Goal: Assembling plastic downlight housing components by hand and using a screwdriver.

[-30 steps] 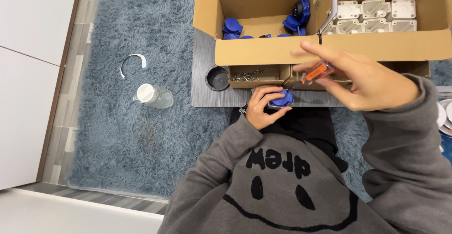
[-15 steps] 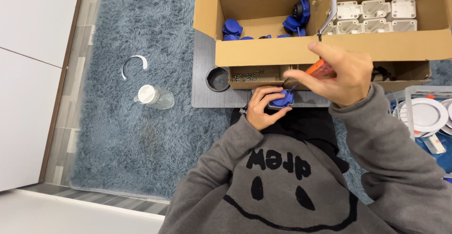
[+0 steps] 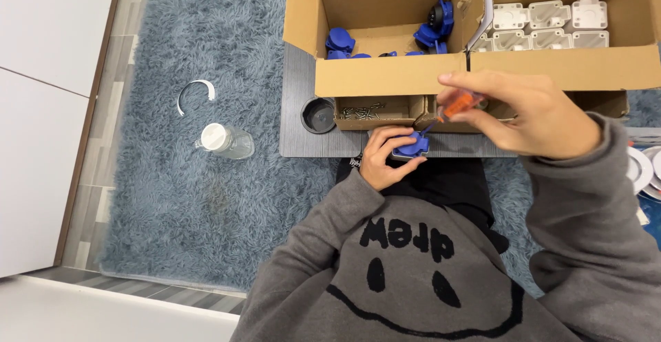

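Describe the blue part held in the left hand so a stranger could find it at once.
Start at the dark grey tray table in front of the two cardboard boxes. At its near edge, the left hand grips a small blue part with a grey base. Unlike the other blue parts lying loose in the left box, it is the only one held, with the orange-handled screwdriver pointing at it.

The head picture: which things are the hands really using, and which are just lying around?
In use:
left hand gripping the blue part
right hand holding the orange screwdriver
tray of screws

Lying about:
plastic bottle on the blue rug
curved white ring
white parts in the cardboard box
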